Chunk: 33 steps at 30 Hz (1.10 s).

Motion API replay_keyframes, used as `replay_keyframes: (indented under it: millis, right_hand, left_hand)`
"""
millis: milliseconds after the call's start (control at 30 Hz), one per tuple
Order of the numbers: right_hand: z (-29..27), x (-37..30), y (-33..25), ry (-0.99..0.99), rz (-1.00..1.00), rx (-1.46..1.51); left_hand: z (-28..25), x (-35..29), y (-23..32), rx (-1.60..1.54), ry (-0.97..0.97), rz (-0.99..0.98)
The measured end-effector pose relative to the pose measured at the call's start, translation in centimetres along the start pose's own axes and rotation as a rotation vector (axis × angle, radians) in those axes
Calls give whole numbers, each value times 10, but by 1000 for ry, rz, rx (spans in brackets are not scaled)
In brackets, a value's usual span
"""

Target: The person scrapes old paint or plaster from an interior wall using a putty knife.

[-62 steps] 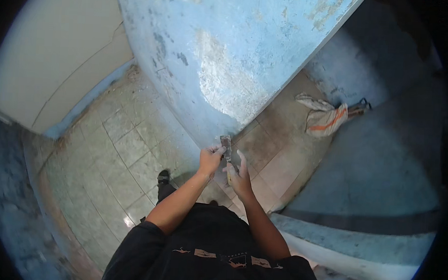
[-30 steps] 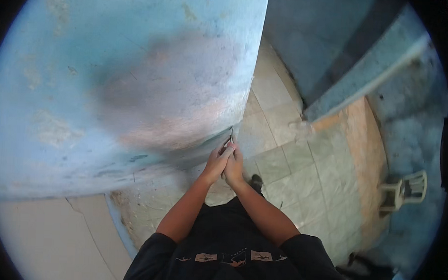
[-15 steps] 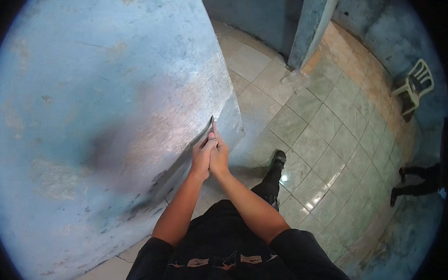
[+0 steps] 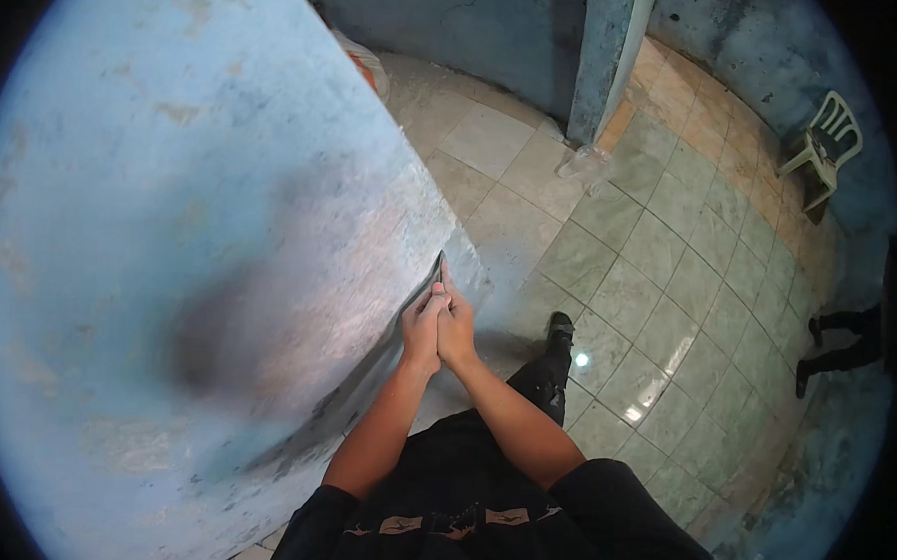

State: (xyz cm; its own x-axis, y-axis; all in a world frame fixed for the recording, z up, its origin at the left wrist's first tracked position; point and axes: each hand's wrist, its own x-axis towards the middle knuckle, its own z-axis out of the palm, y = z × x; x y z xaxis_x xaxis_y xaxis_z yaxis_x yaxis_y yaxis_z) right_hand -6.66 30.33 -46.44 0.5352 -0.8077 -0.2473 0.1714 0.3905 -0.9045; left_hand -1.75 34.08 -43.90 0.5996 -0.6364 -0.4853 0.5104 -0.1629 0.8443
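Both my hands are closed together around a scraper with a thin dark blade [image 4: 441, 264], seen almost edge-on. My left hand [image 4: 421, 331] presses against my right hand [image 4: 455, 330] from the side, and one right finger stretches along the blade. The handle is hidden inside the grip. The blade's tip meets a blue painted wall [image 4: 243, 161] close to its right-hand edge. Around that spot the paint is worn to a pale, rough patch [image 4: 391, 227]. A dark shadow falls on the wall to the left.
Greenish floor tiles [image 4: 629, 278] spread out to the right, with my shod foot [image 4: 560, 330] on them. Clear plastic [image 4: 586, 166] lies by a narrow pillar [image 4: 600, 66]. A light plastic chair [image 4: 824, 151] stands far right, above another person's dark-clothed legs [image 4: 846, 342].
My hands and the scraper have shifted right, closer to the wall's edge, and slightly lower in the picture. The view has turned a little, revealing a whitish-orange bundle behind the wall.
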Motion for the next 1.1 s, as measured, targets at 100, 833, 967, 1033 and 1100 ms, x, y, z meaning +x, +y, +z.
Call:
replay_keyframes:
  millis: [100, 833, 967, 1033, 1100]
  right_hand:
    - [-19, 23, 5, 46, -88, -73]
    - [9, -11, 1, 52, -12, -7]
    - [19, -25, 6, 76, -152, -69]
    - [19, -27, 6, 60, -140, -76]
    - [15, -22, 8, 31, -155, -56]
  left_hand:
    - [30, 12, 3, -14, 16, -8]
    - [-3, -20, 2, 54, 60, 110]
    - [-13, -36, 4, 11, 84, 124]
    - [-12, -36, 6, -12, 96, 123]
    - [-5, -35, 10, -37, 106, 119]
